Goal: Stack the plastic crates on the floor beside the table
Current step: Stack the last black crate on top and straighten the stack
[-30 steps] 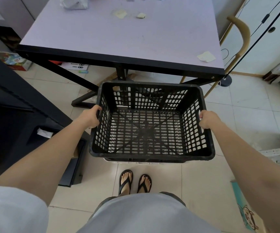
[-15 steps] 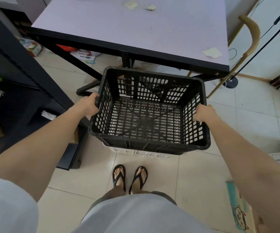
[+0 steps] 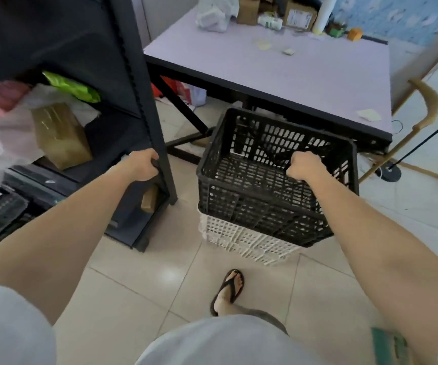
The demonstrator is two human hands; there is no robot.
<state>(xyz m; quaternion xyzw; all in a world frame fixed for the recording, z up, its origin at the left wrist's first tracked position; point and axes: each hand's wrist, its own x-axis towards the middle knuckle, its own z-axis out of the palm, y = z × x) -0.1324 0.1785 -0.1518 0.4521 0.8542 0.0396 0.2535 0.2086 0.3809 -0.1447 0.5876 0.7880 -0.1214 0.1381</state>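
At the far left, a dark shelf unit (image 3: pixel 86 48) holds a green packet (image 3: pixel 73 86) and a taped brown box (image 3: pixel 60 135). My left hand (image 3: pixel 141 165) is on its front post (image 3: pixel 160 133), fingers curled round the bar. Right of the post, on the tiled floor (image 3: pixel 160 272) just in front of the table (image 3: pixel 291 72), the black crate (image 3: pixel 254 206) sits tilted on top of the white crate (image 3: pixel 239 238), whose lattice shows below its near wall. My right hand (image 3: pixel 304 165) is a tight fist at the black crate's near rim, and the fingers look clamped on that rim, though the knuckles hide the grip itself. Beyond the table's right corner stands a curved wooden chair back (image 3: pixel 428 98).
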